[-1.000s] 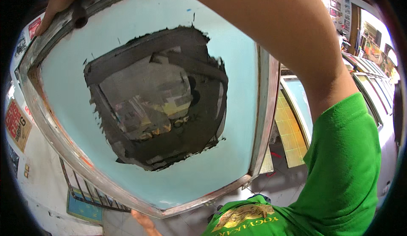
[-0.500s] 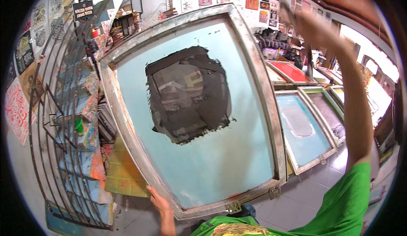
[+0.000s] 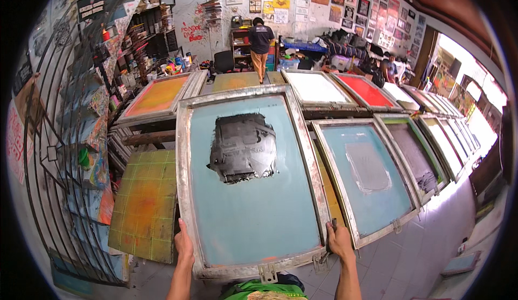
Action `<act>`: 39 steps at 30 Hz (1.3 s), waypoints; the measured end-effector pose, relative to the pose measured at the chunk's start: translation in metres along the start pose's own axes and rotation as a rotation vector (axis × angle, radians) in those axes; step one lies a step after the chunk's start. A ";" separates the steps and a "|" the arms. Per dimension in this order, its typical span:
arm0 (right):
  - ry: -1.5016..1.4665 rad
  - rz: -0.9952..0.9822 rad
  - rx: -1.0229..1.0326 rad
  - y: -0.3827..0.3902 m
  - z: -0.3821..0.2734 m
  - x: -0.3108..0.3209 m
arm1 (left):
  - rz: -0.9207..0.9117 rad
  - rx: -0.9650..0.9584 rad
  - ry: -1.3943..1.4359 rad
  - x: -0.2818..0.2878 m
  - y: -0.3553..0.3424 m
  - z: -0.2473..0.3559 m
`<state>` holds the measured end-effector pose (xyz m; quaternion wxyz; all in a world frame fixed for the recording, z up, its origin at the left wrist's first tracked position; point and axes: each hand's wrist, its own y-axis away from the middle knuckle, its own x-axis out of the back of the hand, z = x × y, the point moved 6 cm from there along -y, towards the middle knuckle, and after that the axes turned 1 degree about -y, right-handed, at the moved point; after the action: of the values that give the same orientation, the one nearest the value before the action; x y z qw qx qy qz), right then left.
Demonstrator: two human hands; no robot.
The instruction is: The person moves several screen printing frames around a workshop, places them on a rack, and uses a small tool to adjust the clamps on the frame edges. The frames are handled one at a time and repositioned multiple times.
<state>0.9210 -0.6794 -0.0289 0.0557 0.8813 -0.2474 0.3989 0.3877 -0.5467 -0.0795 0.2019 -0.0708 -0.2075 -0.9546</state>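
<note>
A large screen printing frame (image 3: 253, 216) with a worn pale border and blue-green mesh tilts up in front of me. Near the top of its mesh is a roughly square dark patch (image 3: 244, 148), glossy in places, with faint lettering inside. My left hand (image 3: 184, 246) grips the lower left side of the frame, fingers hidden behind it. On the lower right side my right hand (image 3: 341, 241) is closed at the edge, with a small dark thing showing by the thumb that I cannot make out. Metal hinge plates (image 3: 267, 272) hang from the bottom rail.
To the right stands another blue screen (image 3: 372, 213), with more frames beyond. A stained yellow-green board (image 3: 143, 208) leans at the left beside a metal stair railing (image 3: 51, 154). Behind are a red screen (image 3: 369, 90), an orange screen (image 3: 159, 95) and a person (image 3: 260, 38) facing away.
My right arm has come down from high on the right to the frame's lower right edge. The frame has turned straighter and dropped away from me. My left hand stays on its left side.
</note>
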 end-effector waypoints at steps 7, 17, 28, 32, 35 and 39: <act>-0.022 -0.010 -0.116 -0.034 0.096 -0.050 | 0.109 0.048 -0.251 -0.076 -0.041 -0.012; 0.095 -0.058 -0.095 -0.075 0.092 -0.038 | 0.095 -0.002 -0.474 -0.122 -0.064 -0.022; 0.171 0.129 0.001 -0.076 0.049 -0.010 | 0.315 -0.603 -0.639 -0.112 -0.052 -0.018; -0.025 -0.135 -0.431 -0.050 0.087 0.013 | 0.189 -0.535 -0.467 -0.098 -0.062 -0.001; -0.306 -0.419 -0.638 -0.014 0.074 0.023 | 0.153 -0.493 -0.417 -0.090 -0.040 -0.004; -0.186 -0.537 -0.248 0.024 0.042 0.043 | 0.158 -0.781 -0.341 -0.112 0.021 -0.003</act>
<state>0.9623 -0.7298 -0.0283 0.2432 0.9343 -0.0565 0.2545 0.4983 -0.5254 -0.0987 0.1951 -0.3144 0.1448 -0.9177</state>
